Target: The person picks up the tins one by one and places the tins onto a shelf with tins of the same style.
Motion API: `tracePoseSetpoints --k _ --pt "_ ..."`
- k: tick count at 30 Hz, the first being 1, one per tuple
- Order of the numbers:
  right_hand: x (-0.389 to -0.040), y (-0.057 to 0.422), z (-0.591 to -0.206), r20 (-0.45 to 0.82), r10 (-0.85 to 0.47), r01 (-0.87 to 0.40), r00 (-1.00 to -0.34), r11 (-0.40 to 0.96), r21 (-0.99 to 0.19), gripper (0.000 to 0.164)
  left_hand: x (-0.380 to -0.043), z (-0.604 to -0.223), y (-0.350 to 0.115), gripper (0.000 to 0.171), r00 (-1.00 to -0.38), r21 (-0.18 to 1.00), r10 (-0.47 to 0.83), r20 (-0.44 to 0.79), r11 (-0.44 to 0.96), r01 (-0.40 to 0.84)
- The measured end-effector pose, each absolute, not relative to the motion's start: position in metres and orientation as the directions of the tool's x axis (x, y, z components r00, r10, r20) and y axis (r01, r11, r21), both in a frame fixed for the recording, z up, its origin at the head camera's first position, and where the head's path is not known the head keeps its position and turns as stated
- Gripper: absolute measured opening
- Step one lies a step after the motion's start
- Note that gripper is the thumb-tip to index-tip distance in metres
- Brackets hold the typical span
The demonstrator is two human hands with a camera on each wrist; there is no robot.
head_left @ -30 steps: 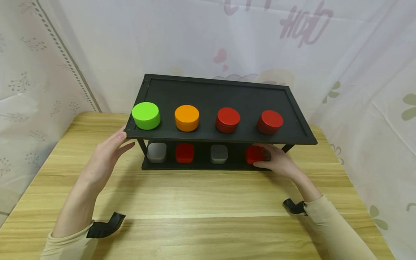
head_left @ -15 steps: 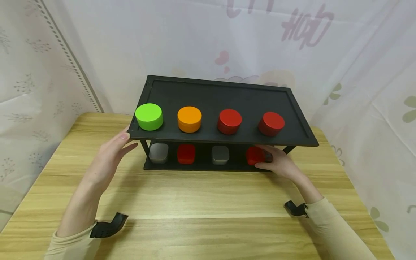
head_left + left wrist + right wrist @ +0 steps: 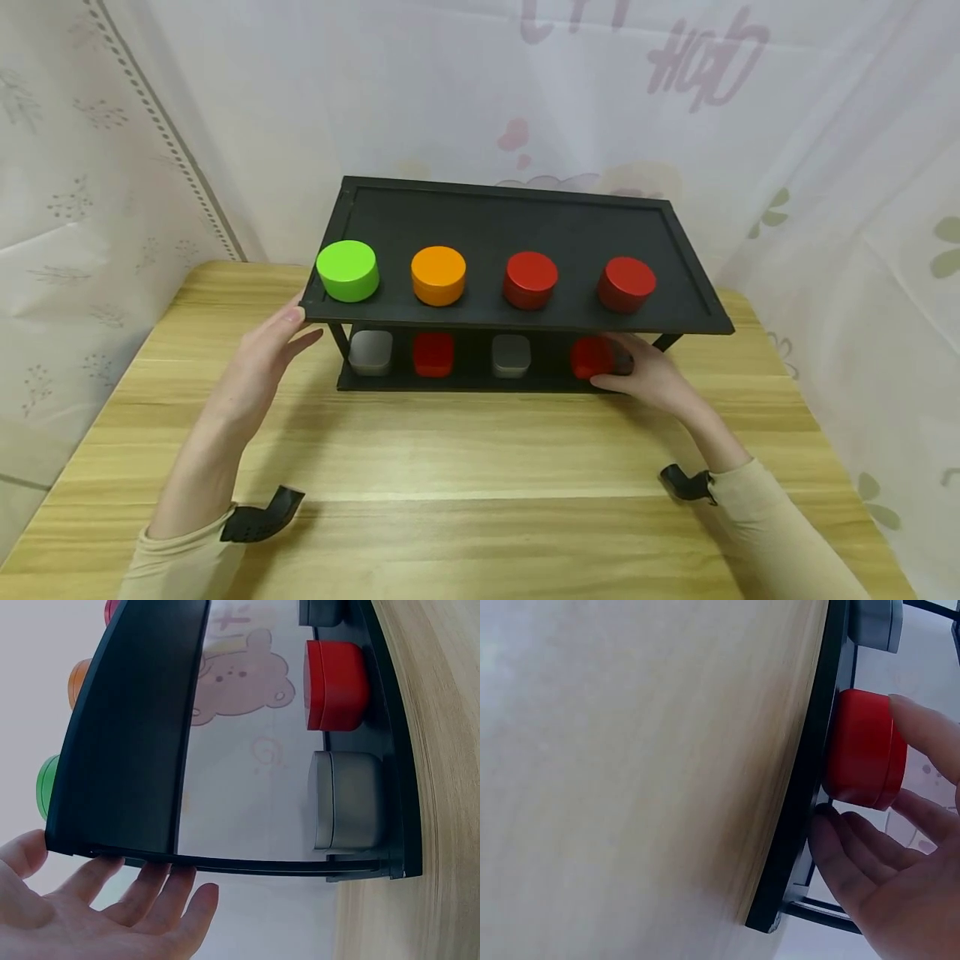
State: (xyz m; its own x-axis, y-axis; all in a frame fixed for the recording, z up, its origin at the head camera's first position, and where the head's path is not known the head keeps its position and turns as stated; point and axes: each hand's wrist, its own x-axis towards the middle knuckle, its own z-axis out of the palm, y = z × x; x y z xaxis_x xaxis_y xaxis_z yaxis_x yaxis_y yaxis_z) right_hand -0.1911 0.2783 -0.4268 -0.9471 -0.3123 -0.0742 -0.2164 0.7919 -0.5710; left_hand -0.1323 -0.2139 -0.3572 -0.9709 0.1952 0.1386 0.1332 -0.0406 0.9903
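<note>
A black two-tier rack [image 3: 495, 225] stands on the table. On its lower board sit a grey tin [image 3: 371, 353], a red tin [image 3: 433, 354], another grey tin [image 3: 512, 356] and, rightmost, a second red tin [image 3: 591, 358]. My left hand [image 3: 258, 362] holds the left front corner of the upper board, thumb at the front edge and fingers along the end [image 3: 142, 900]. My right hand [image 3: 654, 377] reaches under the upper board and grips the rightmost red tin; one finger lies against its lid [image 3: 922, 731], the others beside it. The upper board partly hides this hand.
Along the upper board's front stand a green round tin [image 3: 348, 272], an orange one [image 3: 438, 276] and two red ones [image 3: 530, 281]. A wooden table [image 3: 480, 467] lies beneath the rack. A patterned white curtain [image 3: 420, 92] hangs close behind and on both sides.
The head view has shifted slightly, so the rack's left side and the left hand appear a little further right. Both hands keep their places on the rack and the red tin.
</note>
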Motion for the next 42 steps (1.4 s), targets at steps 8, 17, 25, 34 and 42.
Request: tracePoseSetpoints --k 8,17,25,34,42 --pt "-0.182 0.282 -0.424 -0.031 -0.349 -0.257 -0.937 0.744 -0.616 0.077 -0.134 -0.362 -0.211 0.044 -0.972 0.985 0.161 0.169 -0.064 0.161" --pt "-0.168 0.282 -0.42 0.076 -0.367 -0.352 -0.927 0.779 -0.519 0.078 -0.129 -0.36 -0.21 0.045 -0.977 0.983 0.138 0.164 0.054 0.173" --pt "-0.157 0.278 -0.415 0.154 -0.381 -0.408 -0.912 0.789 -0.459 0.077 -0.124 -0.364 -0.209 0.047 -0.98 0.98 0.108 0.166 0.097 0.176" --pt "-0.146 0.271 -0.412 0.22 -0.464 -0.514 -0.858 0.783 -0.35 0.075 -0.111 -0.366 -0.211 0.049 -0.989 0.942 0.115 0.088 0.315 0.12" --pt "-0.135 0.267 -0.408 0.252 -0.505 -0.562 -0.826 0.773 -0.294 0.074 -0.099 -0.37 -0.202 0.05 -0.993 0.916 0.113 0.036 0.393 0.079"
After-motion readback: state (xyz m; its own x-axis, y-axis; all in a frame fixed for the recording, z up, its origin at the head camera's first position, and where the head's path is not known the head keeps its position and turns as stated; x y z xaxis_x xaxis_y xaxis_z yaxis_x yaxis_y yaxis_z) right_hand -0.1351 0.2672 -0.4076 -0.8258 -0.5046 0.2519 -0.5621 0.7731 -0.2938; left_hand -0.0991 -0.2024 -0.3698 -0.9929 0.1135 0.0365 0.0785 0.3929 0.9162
